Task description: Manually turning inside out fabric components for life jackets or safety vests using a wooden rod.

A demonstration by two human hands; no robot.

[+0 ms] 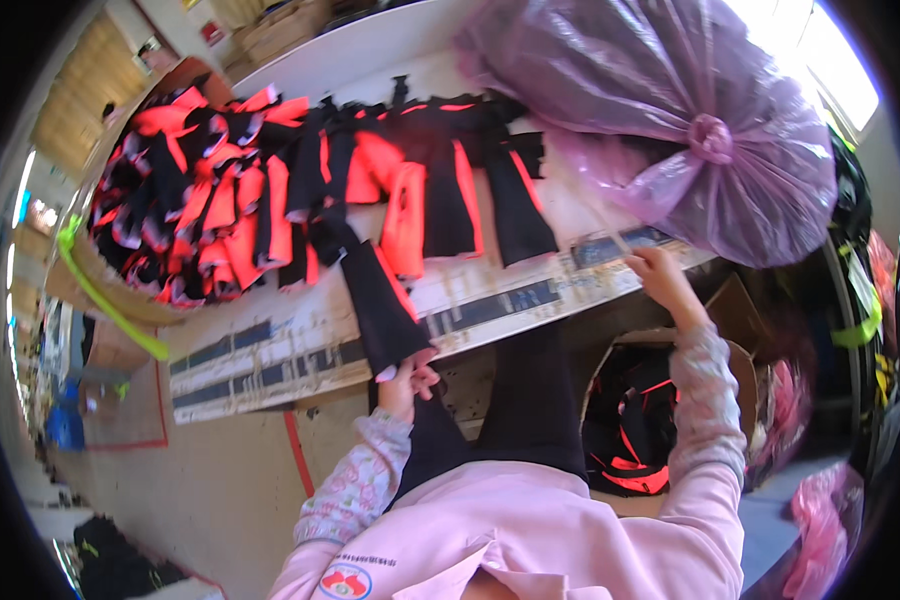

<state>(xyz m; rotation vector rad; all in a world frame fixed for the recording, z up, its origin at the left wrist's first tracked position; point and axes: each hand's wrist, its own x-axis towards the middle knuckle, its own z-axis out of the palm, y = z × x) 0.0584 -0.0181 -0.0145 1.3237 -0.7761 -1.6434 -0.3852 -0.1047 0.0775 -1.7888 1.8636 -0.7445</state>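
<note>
My left hand is closed on the lower end of a black-and-orange fabric piece, which hangs over the front edge of the white table. The upper end of that piece lies among similar ones. My right hand is at the table's front edge on the right, its thumb and fingers pinched together. A thin pale sliver shows at its fingertips, too small to name. More black-and-orange fabric pieces lie side by side across the table top.
At the left, an open cardboard box holds a heap of similar pieces. A large tied pink plastic bag rests at the back right. Below the table, another box contains black-and-orange items. Dark tape strips line the table's front.
</note>
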